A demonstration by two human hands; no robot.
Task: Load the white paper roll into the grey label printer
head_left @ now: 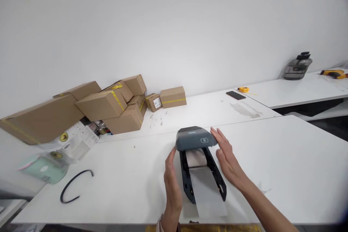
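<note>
A dark grey-blue label printer point(187, 183) stands on the white table before me, its lid point(195, 138) raised at the back. Inside lies a white label roll point(196, 158), and a strip of label paper point(208, 192) runs out over the front toward the table edge. Both hands hold the lid between them. My left hand point(172, 185) is at its left side, fingers long and pointing up, partly hidden by the lid's edge. On the opposite side, the fingers of my right hand point(227, 157) rest along the lid's right edge, thumb apart.
Cardboard boxes point(123, 121) are piled at the back left beside packets and a mint-green pouch point(46, 168). A curved black cable point(65, 187) lies at left. Farther right are a phone point(235, 95), a yellow tape measure point(243, 89), a jug point(296, 68) and a yellow-black tool point(334, 74).
</note>
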